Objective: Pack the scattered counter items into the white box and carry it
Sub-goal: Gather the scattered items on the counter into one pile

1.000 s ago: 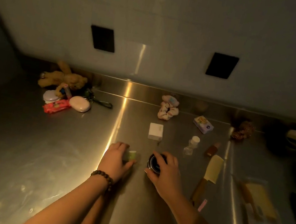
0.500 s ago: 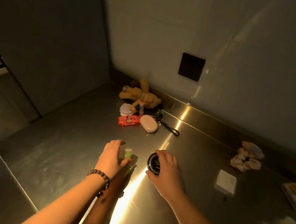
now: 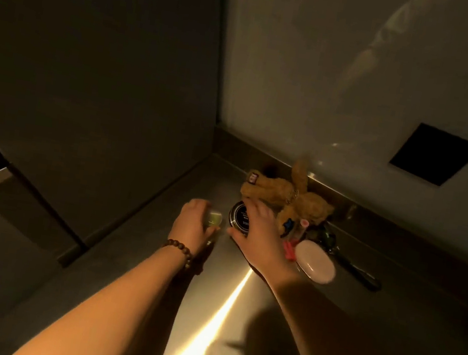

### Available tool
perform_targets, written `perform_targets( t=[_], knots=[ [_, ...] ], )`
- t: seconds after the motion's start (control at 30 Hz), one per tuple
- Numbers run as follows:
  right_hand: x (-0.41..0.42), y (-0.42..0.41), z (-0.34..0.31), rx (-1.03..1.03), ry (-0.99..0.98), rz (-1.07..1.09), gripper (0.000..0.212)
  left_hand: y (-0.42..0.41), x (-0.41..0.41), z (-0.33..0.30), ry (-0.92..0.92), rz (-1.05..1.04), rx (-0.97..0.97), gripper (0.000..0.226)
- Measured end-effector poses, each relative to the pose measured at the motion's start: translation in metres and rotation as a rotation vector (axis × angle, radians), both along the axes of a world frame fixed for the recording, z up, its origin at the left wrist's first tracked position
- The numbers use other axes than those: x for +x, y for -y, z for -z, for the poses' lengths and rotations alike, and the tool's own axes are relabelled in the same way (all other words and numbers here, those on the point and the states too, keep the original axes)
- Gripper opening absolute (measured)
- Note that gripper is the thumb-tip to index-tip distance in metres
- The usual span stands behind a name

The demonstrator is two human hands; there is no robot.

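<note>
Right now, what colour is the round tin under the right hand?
Black, with pale lettering on the round tin's lid; head view.

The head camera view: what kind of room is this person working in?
Probably a kitchen or utility room, dimly lit. A steel counter meets a pale wall with a raised metal lip, and a dark square wall plate sits above. A plush toy lies in the corner.

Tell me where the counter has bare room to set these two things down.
Bare steel lies near the person, around the bright light streak between the forearms, and left of the left hand toward the counter edge. The back corner is crowded: plush toy, white oval case and dark tool sit bunched beside the right hand.
</note>
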State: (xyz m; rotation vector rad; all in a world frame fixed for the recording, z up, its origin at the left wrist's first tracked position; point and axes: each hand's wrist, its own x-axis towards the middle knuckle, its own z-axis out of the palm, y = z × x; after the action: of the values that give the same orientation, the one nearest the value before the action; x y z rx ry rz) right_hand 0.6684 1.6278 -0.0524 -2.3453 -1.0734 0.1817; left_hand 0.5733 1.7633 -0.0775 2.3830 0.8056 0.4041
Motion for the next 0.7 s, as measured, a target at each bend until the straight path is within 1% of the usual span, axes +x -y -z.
perform_targets(
  t=[0.07,0.13,0.2,0.3,0.43,0.53,0.6,0.7],
  knots=[
    [0.013,-0.025,0.004,-0.049,0.014,-0.01,0.076,-0.023,0.01,0.005,-0.004,0.03,0.03,0.047],
    [0.023,-0.044,0.009,-0.135,0.018,-0.033,0.077,-0.041,0.017,0.01,0.006,0.017,0.037,0.047],
    [0.028,-0.06,0.016,-0.226,0.0,-0.049,0.08,-0.055,0.02,0.016,0.027,0.008,0.032,0.046],
    [0.033,-0.075,0.026,-0.341,-0.031,-0.047,0.08,-0.068,0.024,0.027,0.057,0.056,0.012,0.045],
    [0.037,-0.086,0.033,-0.414,0.009,-0.001,0.078,-0.073,0.03,0.036,0.059,0.12,-0.018,0.045],
    [0.037,-0.086,0.032,-0.435,0.068,-0.019,0.081,-0.072,0.037,0.037,0.04,0.131,-0.035,0.055],
    [0.036,-0.078,0.03,-0.432,0.095,-0.034,0.085,-0.07,0.041,0.036,0.016,0.162,-0.013,0.062],
    [0.03,-0.063,0.02,-0.398,0.102,-0.048,0.09,-0.066,0.04,0.033,-0.043,0.228,0.013,0.078]
  ],
)
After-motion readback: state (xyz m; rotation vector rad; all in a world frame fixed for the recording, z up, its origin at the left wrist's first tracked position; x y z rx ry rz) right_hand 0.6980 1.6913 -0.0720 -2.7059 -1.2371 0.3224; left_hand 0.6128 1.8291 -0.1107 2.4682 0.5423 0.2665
